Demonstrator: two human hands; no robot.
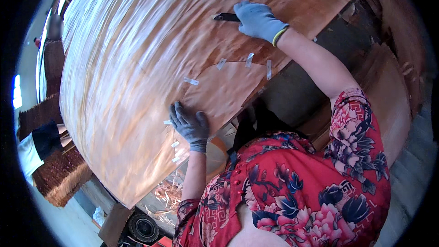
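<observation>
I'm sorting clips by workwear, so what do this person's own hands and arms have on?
The left hand wears a grey glove. The right hand wears a pale blue-grey glove with a yellow-green edge at the wrist. The short red sleeves carry pink and dark blue flowers and angular line patterns; the forearms are bare.

The left hand (189, 127) wears a grey glove (197, 134), darker at the fingers; the right hand (259, 20) wears a blue-grey one, its cuff (280, 36) edged yellow; the shirt (315, 192) is red, short-sleeved and open-necked, patterned with pink blossoms, navy leaves and pale angular fretwork; small round red buttons (238, 182) line its front; the trousers (261, 118) look black.
</observation>
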